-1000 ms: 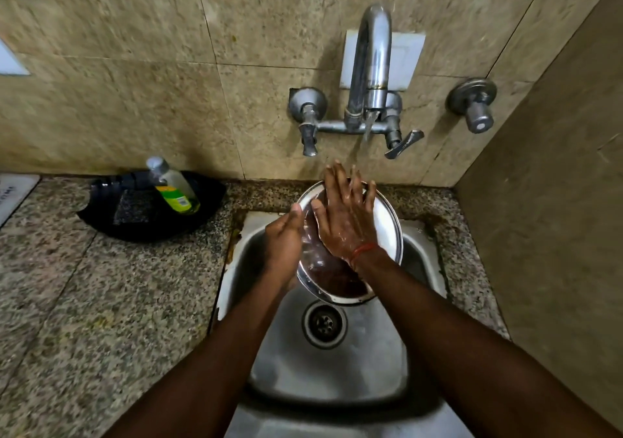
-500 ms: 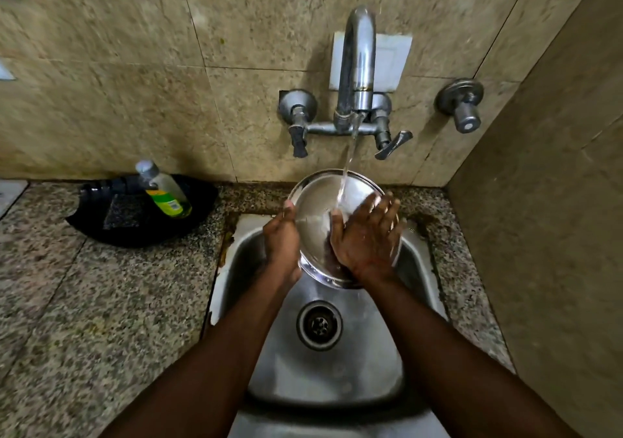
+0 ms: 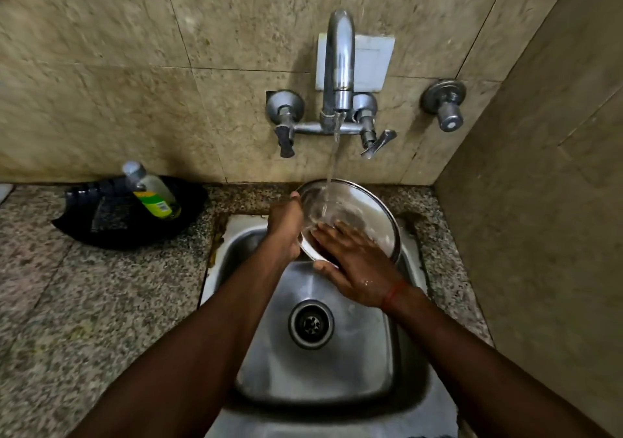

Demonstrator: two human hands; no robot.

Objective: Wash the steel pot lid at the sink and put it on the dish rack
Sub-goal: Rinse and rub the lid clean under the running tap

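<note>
At frame centre, the round, shiny steel pot lid [image 3: 371, 213] tilts above the brushed steel sink basin [image 3: 337, 370], set in a speckled granite worktop [image 3: 101, 302], under the curved chrome tap [image 3: 338, 66]. The left hand [image 3: 285, 232] grips its left rim; the right hand [image 3: 357, 269] lays straight fingers [image 3: 332, 235] flat on its wet hollow face.

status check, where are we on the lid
Left grip holds steel pot lid by rim. Right grip flat on it, under running tap. Nothing blocking.

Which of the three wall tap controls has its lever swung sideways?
The lever just right of the spout angles rightward, next to the spout. The left lever hangs straight down; the far-right control is a round knob.
</note>
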